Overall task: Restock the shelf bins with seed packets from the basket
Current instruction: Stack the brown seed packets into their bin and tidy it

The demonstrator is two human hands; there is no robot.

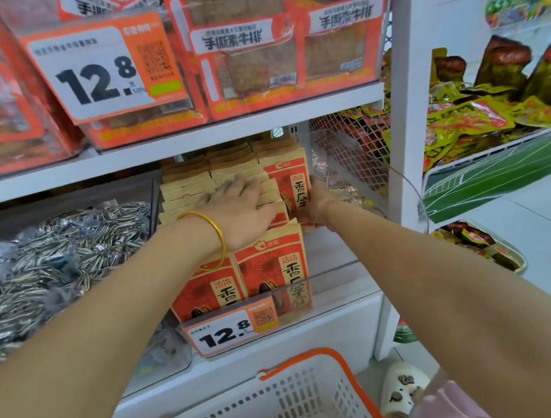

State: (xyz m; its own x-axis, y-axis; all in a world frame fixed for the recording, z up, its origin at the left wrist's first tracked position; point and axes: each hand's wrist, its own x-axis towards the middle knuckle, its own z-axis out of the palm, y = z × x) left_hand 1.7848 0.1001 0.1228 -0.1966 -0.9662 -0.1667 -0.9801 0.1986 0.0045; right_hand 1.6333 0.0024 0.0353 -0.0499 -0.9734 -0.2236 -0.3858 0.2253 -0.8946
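Head view is looking down at a white metal shelf (172, 144) in a shop, with a pale floor (542, 222) showing to the right. On the lower level a clear plastic bin (338, 289) is holding the seed packets (271, 264). They are flat paper ones in red and tan, standing upright in tight rows from the bin's front wall to its back. A price tag (230, 329) is hanging on the bin's front edge.

The left hand (238, 208), with a gold bangle (215, 232) on its wrist, is lying palm down on the top edges of the middle rows, fingers straight and close together. The right hand (319, 202) is resting against the right edge of an upright packet in the same rows. Its fingers are hidden behind the packet, so I cannot tell whether they are gripping it.

Left of the bin, loose striped sunflower seeds (58, 250) are lying heaped in another clear bin. A white mesh divider (354, 144) is standing just beside the right hand. On the level above, glossy red packs (246, 47) are sitting behind a large price tag (94, 68). Green and yellow packs (476, 116) are piling on the neighbouring shelf. A white perforated basket (313, 398) with an orange rim is sitting below the shelf's front edge, beside a pale slipper (404, 386).
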